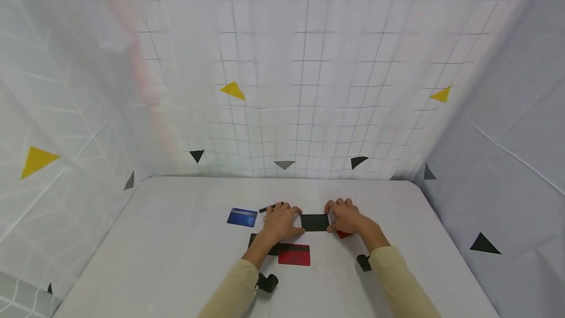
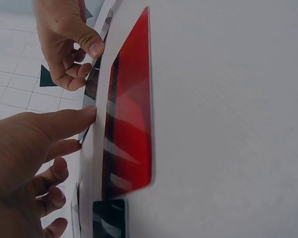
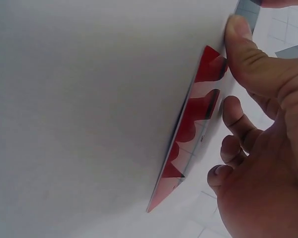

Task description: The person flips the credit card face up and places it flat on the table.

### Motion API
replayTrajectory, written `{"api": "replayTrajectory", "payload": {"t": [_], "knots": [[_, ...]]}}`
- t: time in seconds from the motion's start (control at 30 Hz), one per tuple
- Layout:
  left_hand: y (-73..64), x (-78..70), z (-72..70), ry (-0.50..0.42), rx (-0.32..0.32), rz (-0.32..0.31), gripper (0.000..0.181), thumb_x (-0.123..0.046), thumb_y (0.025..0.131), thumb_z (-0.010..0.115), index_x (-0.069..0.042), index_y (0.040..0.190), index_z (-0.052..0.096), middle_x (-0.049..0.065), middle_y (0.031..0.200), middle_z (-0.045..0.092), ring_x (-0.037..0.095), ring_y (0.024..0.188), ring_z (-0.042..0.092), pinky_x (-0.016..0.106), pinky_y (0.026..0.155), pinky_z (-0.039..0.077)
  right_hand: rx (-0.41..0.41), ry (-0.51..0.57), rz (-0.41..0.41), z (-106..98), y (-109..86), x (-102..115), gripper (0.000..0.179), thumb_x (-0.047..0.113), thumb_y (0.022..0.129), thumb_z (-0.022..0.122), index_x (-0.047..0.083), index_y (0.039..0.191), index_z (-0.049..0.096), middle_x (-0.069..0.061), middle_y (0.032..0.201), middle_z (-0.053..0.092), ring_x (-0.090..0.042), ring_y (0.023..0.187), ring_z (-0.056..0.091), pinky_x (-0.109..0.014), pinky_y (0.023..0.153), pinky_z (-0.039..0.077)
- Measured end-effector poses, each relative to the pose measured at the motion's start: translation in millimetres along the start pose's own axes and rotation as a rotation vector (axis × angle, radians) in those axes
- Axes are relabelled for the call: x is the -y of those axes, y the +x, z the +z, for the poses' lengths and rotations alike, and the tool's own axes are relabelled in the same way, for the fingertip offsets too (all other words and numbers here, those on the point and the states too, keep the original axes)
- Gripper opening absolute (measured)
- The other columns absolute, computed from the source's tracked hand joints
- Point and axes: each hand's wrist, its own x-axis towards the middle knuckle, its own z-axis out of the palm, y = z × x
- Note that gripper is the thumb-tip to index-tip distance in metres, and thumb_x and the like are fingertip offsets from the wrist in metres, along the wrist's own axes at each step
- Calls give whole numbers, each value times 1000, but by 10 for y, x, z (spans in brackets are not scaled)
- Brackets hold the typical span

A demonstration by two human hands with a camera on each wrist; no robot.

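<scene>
A black card [image 1: 315, 223] lies between the two hands at the middle of the white table. My left hand [image 1: 280, 223] holds it by the left end, thumb at the near corner and index finger at the far one. At the opposite end, my right hand [image 1: 346, 216] grips it the same way with thumb and index finger; its other fingers curl loosely. Below the left hand lies a red card [image 2: 131, 114] with a dark stripe, overlapping another dark card [image 2: 109, 220]. Partly under the right hand is a second red card [image 3: 191, 116].
A blue card [image 1: 242, 218] lies left of the left hand. Behind that hand, a card with a black stripe [image 1: 267, 208] shows only in part. White sheeting with grid lines and coloured triangles walls the table [image 1: 176, 259] at the back and sides.
</scene>
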Motion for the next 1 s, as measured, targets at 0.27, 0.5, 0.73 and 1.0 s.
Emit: {"api": "replayTrajectory", "payload": {"t": [0.27, 0.5, 0.73, 1.0], "knots": [[0, 8, -1, -2, -12, 10, 53, -52, 78, 81, -29, 125, 69, 1, 114, 63, 23, 115, 51, 50, 94, 37, -25, 25, -31, 39, -44, -22, 47, 27, 81, 85, 21, 118, 56, -6, 109, 55, -30, 106, 42, -53, 94, 39], [3, 11, 13, -3, -27, 24, 56, -54, 77, 82, -28, 124, 66, 1, 114, 63, 23, 116, 52, 51, 97, 38, -56, 32, -42, 41, -102, -38, 46, 30, 81, 85, 26, 120, 60, -6, 104, 55, -29, 105, 42, -54, 93, 39], [4, 1, 29, 6, -47, 38, 61, -57, 74, 83, -28, 125, 66, 0, 113, 63, 22, 113, 52, 50, 96, 38, -78, 34, -40, 51, -159, -77, 46, 35, 82, 83, 30, 123, 63, -5, 103, 54, -28, 104, 41, -53, 91, 38], [5, 18, 48, 7, -82, 53, 59, -59, 78, 79, -30, 127, 67, -2, 109, 62, 20, 109, 52, 50, 94, 37, -111, 84, -23, 64, -179, -102, 59, 47, 72, 88, 30, 123, 65, -3, 105, 56, -27, 103, 42, -52, 90, 38]]}}
